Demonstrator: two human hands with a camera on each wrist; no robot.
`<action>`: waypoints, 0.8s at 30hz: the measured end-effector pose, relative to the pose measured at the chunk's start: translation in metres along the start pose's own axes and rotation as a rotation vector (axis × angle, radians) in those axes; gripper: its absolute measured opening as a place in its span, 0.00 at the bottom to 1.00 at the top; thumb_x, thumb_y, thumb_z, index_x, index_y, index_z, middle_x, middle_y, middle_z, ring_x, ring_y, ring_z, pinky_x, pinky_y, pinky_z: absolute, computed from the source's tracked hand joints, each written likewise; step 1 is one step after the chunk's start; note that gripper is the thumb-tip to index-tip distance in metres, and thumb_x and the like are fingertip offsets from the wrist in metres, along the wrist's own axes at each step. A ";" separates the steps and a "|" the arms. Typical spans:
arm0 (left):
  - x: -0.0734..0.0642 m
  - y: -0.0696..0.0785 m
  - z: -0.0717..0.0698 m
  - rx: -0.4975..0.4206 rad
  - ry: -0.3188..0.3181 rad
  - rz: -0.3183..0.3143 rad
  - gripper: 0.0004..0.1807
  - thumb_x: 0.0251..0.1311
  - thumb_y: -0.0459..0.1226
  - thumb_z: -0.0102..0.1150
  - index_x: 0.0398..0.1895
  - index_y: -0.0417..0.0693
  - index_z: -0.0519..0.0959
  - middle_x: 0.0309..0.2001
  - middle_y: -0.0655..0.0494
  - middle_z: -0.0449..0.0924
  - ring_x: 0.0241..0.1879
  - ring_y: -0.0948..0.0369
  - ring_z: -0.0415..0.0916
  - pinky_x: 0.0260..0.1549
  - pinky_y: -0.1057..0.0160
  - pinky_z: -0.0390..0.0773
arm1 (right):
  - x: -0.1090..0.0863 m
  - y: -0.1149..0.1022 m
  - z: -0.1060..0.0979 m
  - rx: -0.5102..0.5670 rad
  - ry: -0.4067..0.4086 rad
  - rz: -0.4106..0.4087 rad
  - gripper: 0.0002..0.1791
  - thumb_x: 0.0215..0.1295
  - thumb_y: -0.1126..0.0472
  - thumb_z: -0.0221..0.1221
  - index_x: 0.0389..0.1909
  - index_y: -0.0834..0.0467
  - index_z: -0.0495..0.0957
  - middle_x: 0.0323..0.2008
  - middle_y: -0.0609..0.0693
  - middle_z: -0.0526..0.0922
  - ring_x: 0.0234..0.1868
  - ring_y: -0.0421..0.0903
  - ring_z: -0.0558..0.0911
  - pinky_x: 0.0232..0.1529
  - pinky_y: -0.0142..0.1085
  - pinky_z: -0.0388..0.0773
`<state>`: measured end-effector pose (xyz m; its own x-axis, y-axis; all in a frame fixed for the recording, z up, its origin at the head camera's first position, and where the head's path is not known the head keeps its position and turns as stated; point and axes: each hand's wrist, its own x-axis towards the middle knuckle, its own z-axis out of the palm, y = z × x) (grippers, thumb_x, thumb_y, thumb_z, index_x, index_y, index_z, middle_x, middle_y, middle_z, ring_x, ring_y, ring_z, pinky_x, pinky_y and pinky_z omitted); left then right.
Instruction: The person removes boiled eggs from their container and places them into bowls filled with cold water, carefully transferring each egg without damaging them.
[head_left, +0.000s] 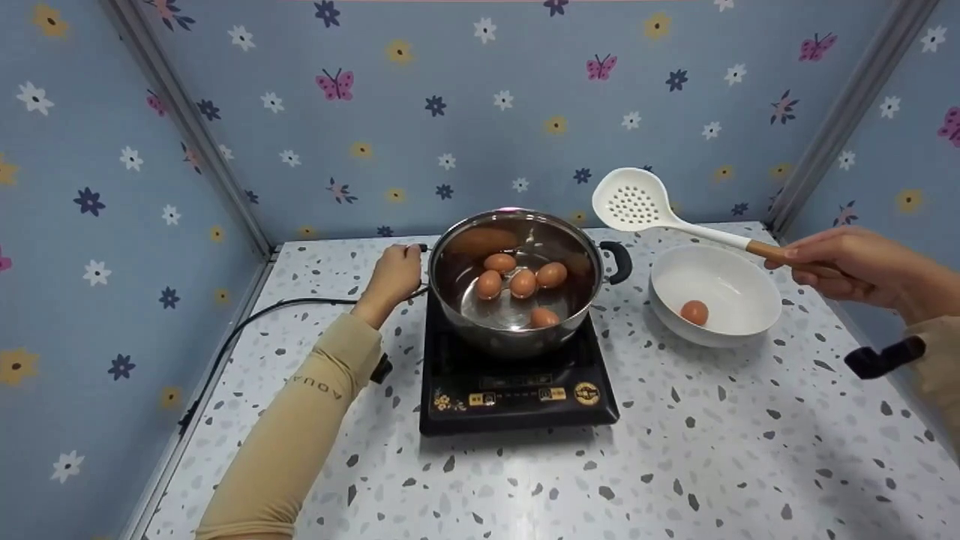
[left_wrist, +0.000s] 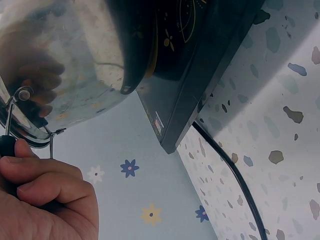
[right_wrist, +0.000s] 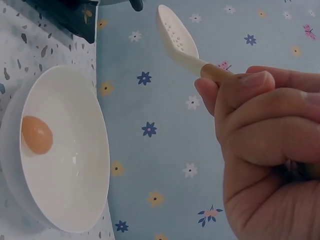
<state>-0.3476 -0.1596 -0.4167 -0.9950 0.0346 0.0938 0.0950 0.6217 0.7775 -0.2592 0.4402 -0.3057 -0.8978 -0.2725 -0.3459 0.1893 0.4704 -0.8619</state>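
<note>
My left hand grips the left handle of a steel pot; in the left wrist view its fingers curl round the black handle. Several brown eggs lie in the pot, one of them near the front wall. With my right hand I hold a white slotted spoon by its wooden handle. The spoon's head is empty and raised between the pot and a white bowl. One brown egg rests inside that bowl, toward its left front.
Under the pot is a black induction cooker, its panel facing me. A black cord runs left from behind it along the speckled table. The pot's right handle points toward the bowl. Flowered walls enclose the back and sides.
</note>
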 end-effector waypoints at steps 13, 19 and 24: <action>0.001 -0.002 0.001 0.016 0.008 0.008 0.23 0.86 0.40 0.33 0.24 0.52 0.61 0.23 0.57 0.59 0.25 0.57 0.57 0.36 0.54 0.65 | 0.013 -0.022 0.017 -0.010 -0.126 -0.062 0.22 0.90 0.58 0.46 0.48 0.40 0.90 0.27 0.40 0.81 0.17 0.42 0.59 0.20 0.38 0.55; 0.001 -0.003 0.001 0.007 -0.001 0.003 0.24 0.87 0.41 0.33 0.23 0.52 0.62 0.21 0.58 0.59 0.23 0.59 0.57 0.34 0.55 0.65 | 0.018 -0.033 0.030 -0.036 -0.104 -0.047 0.19 0.89 0.57 0.48 0.48 0.43 0.90 0.25 0.42 0.79 0.16 0.39 0.62 0.19 0.38 0.56; 0.002 -0.002 0.000 0.003 0.003 0.009 0.24 0.87 0.41 0.33 0.23 0.52 0.62 0.21 0.58 0.59 0.23 0.59 0.56 0.33 0.55 0.65 | 0.022 -0.045 0.041 -0.049 -0.073 -0.030 0.17 0.87 0.58 0.51 0.49 0.47 0.90 0.24 0.43 0.78 0.16 0.39 0.61 0.19 0.35 0.58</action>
<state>-0.3500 -0.1609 -0.4177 -0.9940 0.0382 0.1024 0.1038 0.6237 0.7747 -0.2710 0.3792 -0.2896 -0.8712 -0.3464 -0.3480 0.1416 0.5014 -0.8536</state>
